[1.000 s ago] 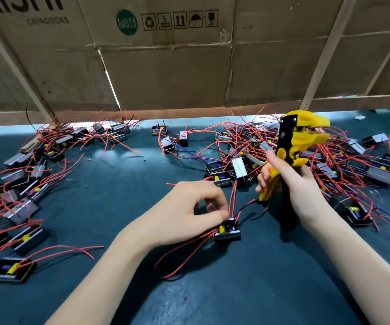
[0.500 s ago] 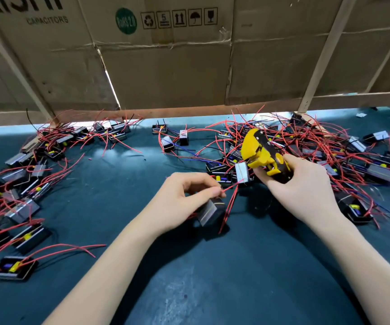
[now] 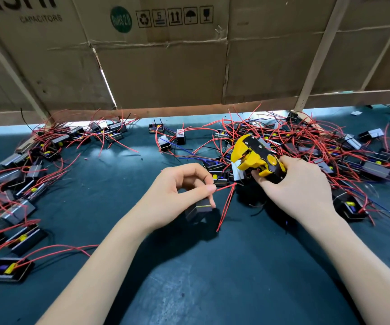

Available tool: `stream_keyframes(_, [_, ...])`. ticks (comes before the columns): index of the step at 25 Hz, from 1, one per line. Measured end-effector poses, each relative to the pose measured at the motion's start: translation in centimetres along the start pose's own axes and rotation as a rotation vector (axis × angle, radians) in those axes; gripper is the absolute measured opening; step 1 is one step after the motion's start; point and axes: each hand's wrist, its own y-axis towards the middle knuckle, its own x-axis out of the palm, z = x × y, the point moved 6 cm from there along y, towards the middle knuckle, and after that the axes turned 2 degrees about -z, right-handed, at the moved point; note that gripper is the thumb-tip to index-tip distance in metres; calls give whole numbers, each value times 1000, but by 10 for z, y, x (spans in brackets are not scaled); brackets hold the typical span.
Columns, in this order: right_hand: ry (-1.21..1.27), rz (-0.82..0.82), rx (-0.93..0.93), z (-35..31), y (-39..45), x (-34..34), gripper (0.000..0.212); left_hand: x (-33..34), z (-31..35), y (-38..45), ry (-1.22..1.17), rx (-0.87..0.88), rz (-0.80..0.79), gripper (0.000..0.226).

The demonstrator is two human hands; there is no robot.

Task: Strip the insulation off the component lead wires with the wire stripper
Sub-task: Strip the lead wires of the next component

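Observation:
My left hand point(image 3: 179, 193) pinches the red lead wire point(image 3: 224, 186) of a small black component point(image 3: 199, 208), which hangs just under the fingers above the dark green mat. The wire runs right toward the jaws of the yellow and black wire stripper point(image 3: 256, 158). My right hand point(image 3: 299, 188) grips the stripper's handles, with its head pointing up and to the left. A second red lead point(image 3: 224, 207) hangs down from the same spot to the mat.
A heap of components with red wires point(image 3: 306, 146) lies behind and right of the stripper. Another spread of components point(image 3: 22, 184) covers the mat's left side. Cardboard boxes point(image 3: 165, 66) wall off the back. Bare mat point(image 3: 212, 277) lies between my forearms.
My left hand lifted the component off the mat and took its lead between the fingertips. My right hand swung the stripper from upright down toward the wire.

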Motion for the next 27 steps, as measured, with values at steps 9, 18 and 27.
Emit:
stream_keyframes(9, [-173,42,-127,-15,-6,1,44,7,-8,4,26,-52,76,16])
stream_keyframes(18, [-233,55,-161,-21,-9,3,42,12,-7,4,44,-18,20,15])
stream_keyframes(27, [-262,5,-155,-25,-9,-2,40,10,-8,5,39,-29,26,16])
